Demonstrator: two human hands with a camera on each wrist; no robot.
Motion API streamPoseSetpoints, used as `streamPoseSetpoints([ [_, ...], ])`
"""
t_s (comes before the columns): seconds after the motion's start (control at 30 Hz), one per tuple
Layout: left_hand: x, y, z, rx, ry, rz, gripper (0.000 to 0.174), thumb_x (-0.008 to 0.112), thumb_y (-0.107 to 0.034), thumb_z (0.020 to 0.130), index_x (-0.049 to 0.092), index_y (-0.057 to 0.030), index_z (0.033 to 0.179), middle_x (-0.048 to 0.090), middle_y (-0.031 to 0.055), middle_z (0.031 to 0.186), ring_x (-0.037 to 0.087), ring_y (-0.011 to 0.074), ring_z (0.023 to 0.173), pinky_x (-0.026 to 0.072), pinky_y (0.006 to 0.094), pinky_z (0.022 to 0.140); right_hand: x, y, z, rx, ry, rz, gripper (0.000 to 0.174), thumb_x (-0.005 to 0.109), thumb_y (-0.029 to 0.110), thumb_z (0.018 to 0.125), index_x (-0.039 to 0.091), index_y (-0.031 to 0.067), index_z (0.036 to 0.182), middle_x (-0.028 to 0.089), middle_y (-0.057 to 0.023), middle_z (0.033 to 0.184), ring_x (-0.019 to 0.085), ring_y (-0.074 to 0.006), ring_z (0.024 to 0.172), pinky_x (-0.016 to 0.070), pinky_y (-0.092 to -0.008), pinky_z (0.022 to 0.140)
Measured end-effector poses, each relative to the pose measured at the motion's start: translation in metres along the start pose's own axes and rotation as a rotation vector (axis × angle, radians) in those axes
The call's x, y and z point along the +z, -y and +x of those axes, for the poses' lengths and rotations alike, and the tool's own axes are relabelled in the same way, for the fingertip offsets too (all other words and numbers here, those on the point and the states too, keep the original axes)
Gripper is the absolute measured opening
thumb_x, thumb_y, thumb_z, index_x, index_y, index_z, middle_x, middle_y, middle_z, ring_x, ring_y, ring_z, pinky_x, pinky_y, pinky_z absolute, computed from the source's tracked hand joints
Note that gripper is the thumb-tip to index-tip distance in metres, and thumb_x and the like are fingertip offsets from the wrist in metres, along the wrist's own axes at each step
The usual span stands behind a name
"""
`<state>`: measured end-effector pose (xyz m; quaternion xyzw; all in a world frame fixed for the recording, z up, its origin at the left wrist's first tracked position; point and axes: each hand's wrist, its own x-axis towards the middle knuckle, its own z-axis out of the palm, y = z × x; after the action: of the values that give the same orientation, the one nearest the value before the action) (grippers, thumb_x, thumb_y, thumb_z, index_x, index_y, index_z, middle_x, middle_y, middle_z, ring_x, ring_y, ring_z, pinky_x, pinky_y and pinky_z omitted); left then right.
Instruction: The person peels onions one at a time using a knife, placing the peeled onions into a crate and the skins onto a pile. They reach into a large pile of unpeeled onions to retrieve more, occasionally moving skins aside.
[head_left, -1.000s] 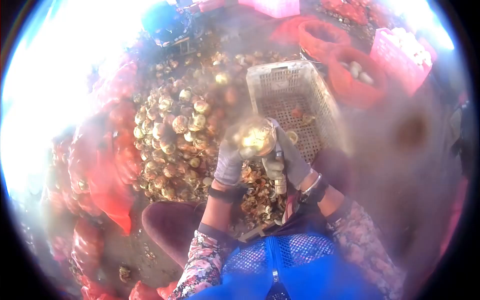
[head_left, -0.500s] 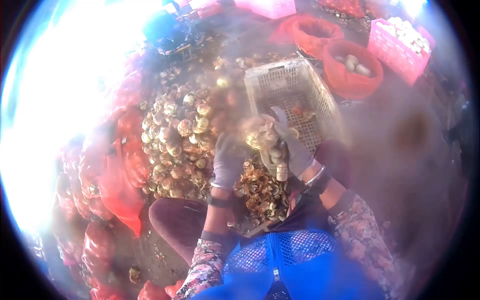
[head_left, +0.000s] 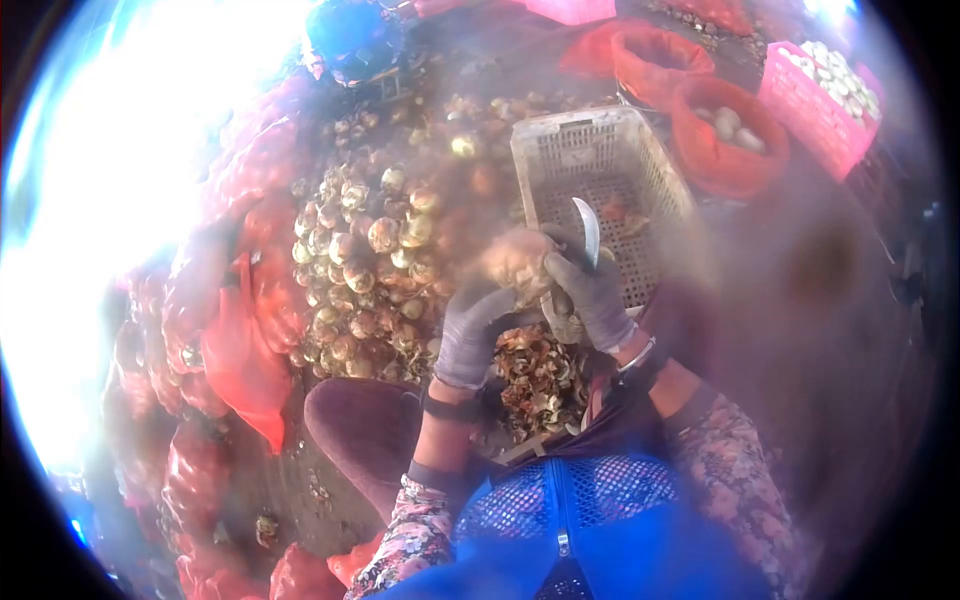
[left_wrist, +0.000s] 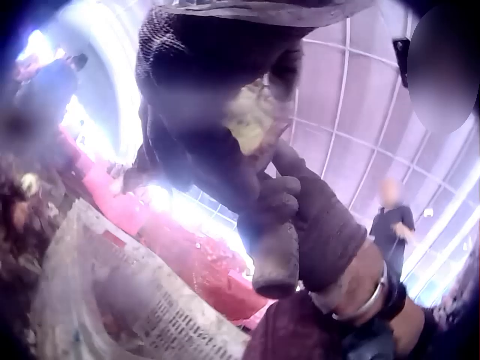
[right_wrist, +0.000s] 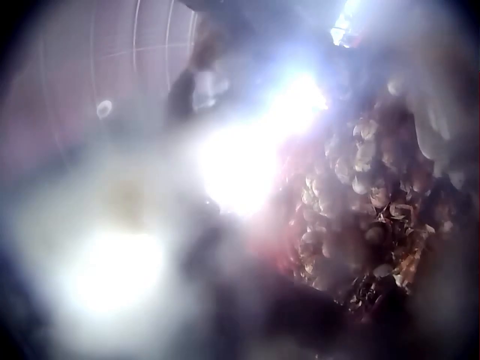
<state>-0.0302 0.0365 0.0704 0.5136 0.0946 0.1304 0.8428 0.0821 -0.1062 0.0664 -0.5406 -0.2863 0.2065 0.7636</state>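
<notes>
An onion [head_left: 518, 258] with papery skin sits between my two gloved hands, over a heap of loose skins. My left hand [head_left: 470, 335] grips it from below and the left; in the left wrist view the dark glove's fingers wrap over the onion's pale side [left_wrist: 251, 124]. In my right hand [head_left: 597, 305] is a knife, its curved blade [head_left: 588, 228] pointing up and away from me. That hand's thumb and fingertips lie right at the onion's right side. The knife's thick handle [left_wrist: 277, 259] shows below the right fist in the left wrist view. Glare blurs the right wrist view.
A plastic crate [head_left: 680, 200] stands just beyond my right hand, with a few scraps inside. Onions [head_left: 385, 235] are piled at the left, beside red mesh sacks [head_left: 240, 350]. Open red bags [head_left: 735, 175] and a pink basket [head_left: 815, 110] of white bulbs stand far right.
My left hand first came away from the onion, then moved back onto it. The knife blade has swung up into plain view in my right hand, and the onion has turned.
</notes>
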Motion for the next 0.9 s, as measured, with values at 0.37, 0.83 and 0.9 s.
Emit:
streamPoseSetpoints([
  [0.37, -0.003, 0.054, 0.008, 0.213, 0.005, -0.153, 0.051, 0.059, -0.036, 0.097, 0.052, -0.0016, 0.134, 0.06, 0.009, 0.126, 0.061, 0.0162, 0.108, 0.0499, 0.0277, 0.089, 0.006, -0.028, 0.001, -0.126, -0.165, -0.036, 0.028, 0.066, 0.012, 0.09, 0.069, 0.0032, 0.116, 0.073, -0.0024, 0.094, 0.06, -0.0043, 0.073, 0.0482, -0.0219, 0.065],
  [0.83, -0.035, 0.018, -0.001, 0.234, -0.1, 0.062, 0.077, 0.066, -0.051, 0.089, 0.042, -0.0016, 0.144, 0.058, 0.014, 0.13, 0.06, 0.0258, 0.116, 0.0498, 0.0394, 0.101, 0.015, 0.002, -0.013, 0.004, 0.357, -0.201, 0.056, 0.06, 0.02, 0.096, 0.044, 0.0051, 0.147, 0.066, -0.0015, 0.108, 0.059, -0.0066, 0.096, 0.0481, -0.0243, 0.086],
  [0.9, -0.026, 0.01, -0.006, 0.282, -0.168, 0.189, 0.08, 0.068, -0.053, 0.087, 0.044, -0.0007, 0.142, 0.059, 0.0139, 0.129, 0.061, 0.0254, 0.114, 0.0501, 0.0404, 0.1, 0.015, -0.014, -0.015, 0.015, 0.345, -0.161, 0.057, 0.06, 0.021, 0.096, 0.043, 0.006, 0.148, 0.063, -0.0011, 0.116, 0.057, -0.0073, 0.103, 0.0463, -0.0246, 0.09],
])
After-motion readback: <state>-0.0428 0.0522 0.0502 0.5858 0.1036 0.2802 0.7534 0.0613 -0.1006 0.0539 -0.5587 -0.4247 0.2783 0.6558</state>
